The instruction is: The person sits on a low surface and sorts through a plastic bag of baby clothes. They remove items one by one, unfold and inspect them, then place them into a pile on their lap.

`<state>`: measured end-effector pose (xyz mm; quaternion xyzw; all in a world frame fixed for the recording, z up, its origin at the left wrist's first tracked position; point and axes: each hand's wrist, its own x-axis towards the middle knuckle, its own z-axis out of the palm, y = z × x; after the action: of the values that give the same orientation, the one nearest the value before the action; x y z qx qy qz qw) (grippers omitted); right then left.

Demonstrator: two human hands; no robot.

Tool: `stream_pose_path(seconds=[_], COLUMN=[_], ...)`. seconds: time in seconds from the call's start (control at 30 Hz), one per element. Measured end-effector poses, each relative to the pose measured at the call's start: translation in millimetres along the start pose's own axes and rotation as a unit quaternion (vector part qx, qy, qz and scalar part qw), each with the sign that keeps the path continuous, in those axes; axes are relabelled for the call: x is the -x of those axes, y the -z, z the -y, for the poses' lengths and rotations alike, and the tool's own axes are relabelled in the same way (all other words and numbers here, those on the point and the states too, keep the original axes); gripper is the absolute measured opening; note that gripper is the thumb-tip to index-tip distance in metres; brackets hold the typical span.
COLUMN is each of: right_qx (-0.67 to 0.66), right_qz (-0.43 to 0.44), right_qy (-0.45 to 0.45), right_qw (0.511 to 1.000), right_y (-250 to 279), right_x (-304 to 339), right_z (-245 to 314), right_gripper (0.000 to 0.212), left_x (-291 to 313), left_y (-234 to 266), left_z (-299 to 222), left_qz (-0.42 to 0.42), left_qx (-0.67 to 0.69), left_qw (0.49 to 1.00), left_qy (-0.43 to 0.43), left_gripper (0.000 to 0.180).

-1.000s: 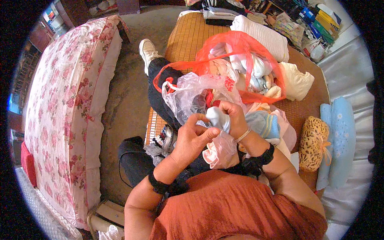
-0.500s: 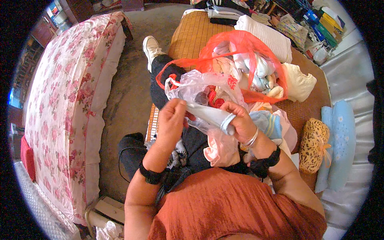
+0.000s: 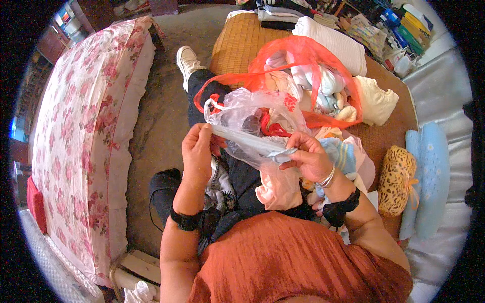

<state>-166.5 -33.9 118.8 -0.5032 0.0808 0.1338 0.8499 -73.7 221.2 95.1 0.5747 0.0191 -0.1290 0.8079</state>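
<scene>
A pale blue-white sock point(image 3: 247, 142) is stretched taut between my two hands, narrow and nearly flat. My left hand point(image 3: 197, 146) pinches its left end. My right hand point(image 3: 309, 157) grips the cuff end with thumb and fingers. Just beyond and below the sock lies a clear plastic bag point(image 3: 237, 108), its handle loops standing up, with red and dark items inside. Peach-pink cloth point(image 3: 277, 189) rests on my lap beneath the sock. Blue and yellow striped cloth point(image 3: 339, 155) lies right of my right hand.
A red plastic bag point(image 3: 348, 86) full of folded baby clothes sits on the woven mat point(image 3: 230, 48). Around it are a rolled white towel point(image 3: 328, 43), cream cloth point(image 3: 375, 101), a leopard-print bundle point(image 3: 396, 179) and blue rolls point(image 3: 432, 187). Leftward stands a flower-print covered bed point(image 3: 91, 136).
My hands have drawn farther apart, the left one shifting left. The sock has gone from wider and looser to narrow and stretched.
</scene>
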Motion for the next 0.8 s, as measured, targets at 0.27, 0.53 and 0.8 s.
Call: stream_pose_path(seconds=[0.27,0.53,0.8], right_qx=[0.398,0.446,0.71], right_qz=[-0.128,-0.094,0.008], right_qy=[0.03,0.167,0.216], right_qw=[0.908,0.874,0.67], right_y=[7,-1,2], right_x=[22,15,-74], right_z=[6,22,15], right_gripper=[0.021,0.032,0.026], left_x=[35,36,21], left_y=[3,-23,-50], left_z=[-16,-18,10], left_qz=[0.228,0.276,0.399], left_qx=[-0.245,-0.432,-0.671], left_qw=[0.94,0.795,0.574], left_qy=[0.067,-0.324,-0.246], left_gripper=[0.022,0.013,0.036])
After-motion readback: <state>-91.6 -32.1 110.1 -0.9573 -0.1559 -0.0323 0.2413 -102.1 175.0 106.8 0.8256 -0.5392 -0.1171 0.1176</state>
